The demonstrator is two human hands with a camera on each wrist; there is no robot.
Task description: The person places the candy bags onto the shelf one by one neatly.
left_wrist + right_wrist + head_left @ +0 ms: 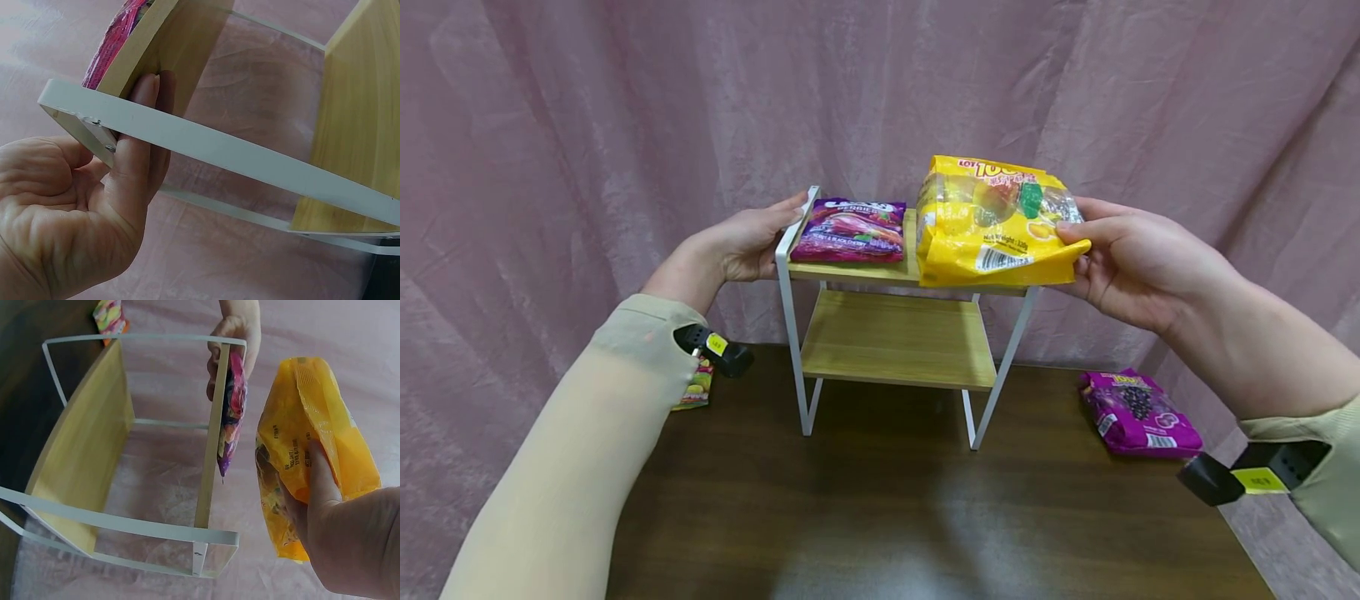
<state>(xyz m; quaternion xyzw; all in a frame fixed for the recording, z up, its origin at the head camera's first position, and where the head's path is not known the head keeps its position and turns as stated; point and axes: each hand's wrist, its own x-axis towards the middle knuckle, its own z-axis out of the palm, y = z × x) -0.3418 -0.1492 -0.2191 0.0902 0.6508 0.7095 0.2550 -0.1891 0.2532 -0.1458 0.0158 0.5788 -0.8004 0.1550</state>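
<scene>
I note, via remote feed: R hand [1123,258] pinching yellow bag [1000,221] above shelf's [895,337] top board [910,254], R side, apart from it. L hand [752,240] grips shelf's upper L end. Purple bag [850,233] on top board, L half.

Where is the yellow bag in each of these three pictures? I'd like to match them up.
Head: the yellow bag is right of centre, held by the right hand.
Left wrist: not in this picture.
Right wrist: right of centre, again in the right hand, with a gap between it and the top board.
Shared landmark: the white-framed shelf, visible in all three, appearing sideways in both wrist views.
</scene>
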